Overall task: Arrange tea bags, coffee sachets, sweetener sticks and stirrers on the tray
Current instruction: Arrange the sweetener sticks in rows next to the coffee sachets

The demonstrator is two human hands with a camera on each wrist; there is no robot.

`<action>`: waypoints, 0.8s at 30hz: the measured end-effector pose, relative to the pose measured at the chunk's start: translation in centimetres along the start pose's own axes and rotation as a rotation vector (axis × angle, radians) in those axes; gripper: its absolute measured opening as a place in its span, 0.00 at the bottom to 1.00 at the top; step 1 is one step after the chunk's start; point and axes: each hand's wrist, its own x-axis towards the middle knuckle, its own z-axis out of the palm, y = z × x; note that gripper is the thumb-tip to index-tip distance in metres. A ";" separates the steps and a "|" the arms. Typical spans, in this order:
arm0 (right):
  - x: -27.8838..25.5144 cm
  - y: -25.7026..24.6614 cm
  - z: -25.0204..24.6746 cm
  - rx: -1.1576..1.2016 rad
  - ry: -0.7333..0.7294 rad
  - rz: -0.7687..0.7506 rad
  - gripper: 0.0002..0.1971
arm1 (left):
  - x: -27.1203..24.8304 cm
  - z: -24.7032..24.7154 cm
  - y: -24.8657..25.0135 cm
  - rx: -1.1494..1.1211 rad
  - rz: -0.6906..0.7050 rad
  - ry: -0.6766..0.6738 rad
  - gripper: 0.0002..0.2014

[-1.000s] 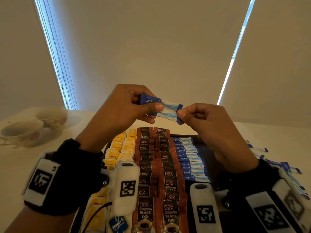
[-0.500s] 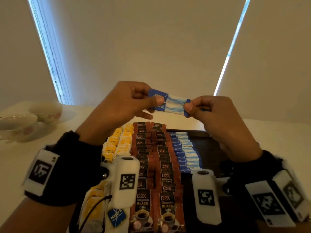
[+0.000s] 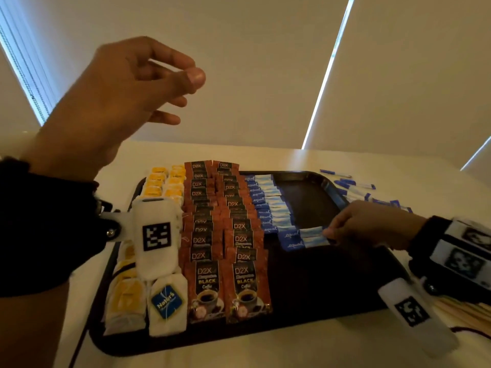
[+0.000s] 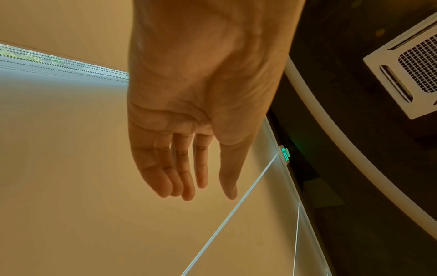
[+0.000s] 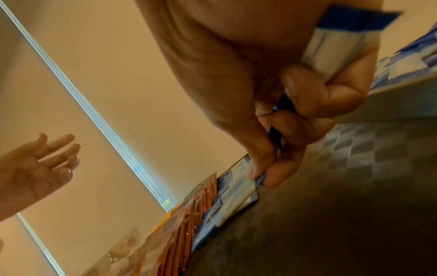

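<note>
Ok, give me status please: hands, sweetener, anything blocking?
Left hand raised, open, empty. Right hand pinches two sweetener sticks low over tray, at row's near end. Nothing blocking.

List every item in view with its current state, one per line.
left hand: raised, fingers relaxed, holds nothing
right hand: pinches sweetener sticks
sweetener sticks: pair, low over tray
tray: right part bare
coffee sachets: two overlapping columns
tea bags: in rows at left
</note>
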 end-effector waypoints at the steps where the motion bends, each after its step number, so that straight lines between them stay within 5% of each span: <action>1: 0.2 -0.2 0.3 -0.009 -0.023 0.007 0.11 | 0.0 -0.1 0.0 0.004 0.004 -0.004 0.18; 7: 0.4 -2.1 1.9 0.018 -0.108 -0.009 0.08 | 0.0 -0.2 0.1 0.022 0.018 -0.018 0.20; 24: 0.4 -3.0 1.9 -0.037 -0.061 -0.014 0.13 | 0.1 -0.3 0.1 0.065 0.022 -0.048 0.24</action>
